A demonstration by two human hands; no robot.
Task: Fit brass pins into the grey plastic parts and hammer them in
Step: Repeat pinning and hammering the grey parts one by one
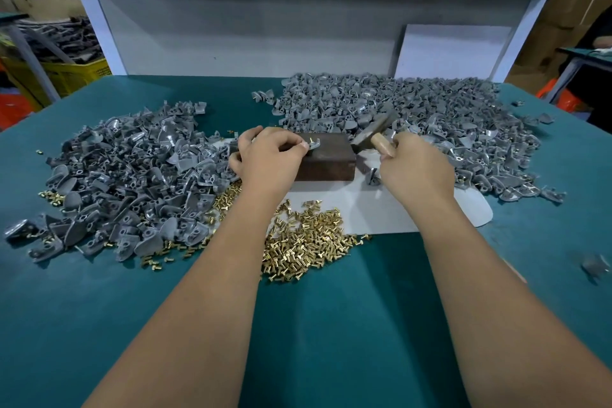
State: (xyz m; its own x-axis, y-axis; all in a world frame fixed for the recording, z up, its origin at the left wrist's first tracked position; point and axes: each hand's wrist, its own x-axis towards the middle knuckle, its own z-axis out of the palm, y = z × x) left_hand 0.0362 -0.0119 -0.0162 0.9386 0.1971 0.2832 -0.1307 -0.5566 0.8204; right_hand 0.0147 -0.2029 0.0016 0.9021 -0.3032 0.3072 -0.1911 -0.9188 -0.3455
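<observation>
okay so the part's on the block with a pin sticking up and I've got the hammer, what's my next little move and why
Probably a light tap on the pin. It stands proud of the grey part, which the left hand pinches on the block. The right hand grips the hammer, its head raised just right of the part. Keep the fingertips clear of the strike.

A small grey plastic part (pixel 314 145) sits on top of the dark brown block (pixel 326 159) at the middle of the table, with a brass pin (pixel 311 140) standing up out of it. The hammer (pixel 372 132), with its pale wooden handle and blurred dark head, hangs tilted just right of the block. Loose brass pins (pixel 304 242) lie heaped near the front, with grey parts piled left (pixel 132 182) and far right (pixel 414 116).
</observation>
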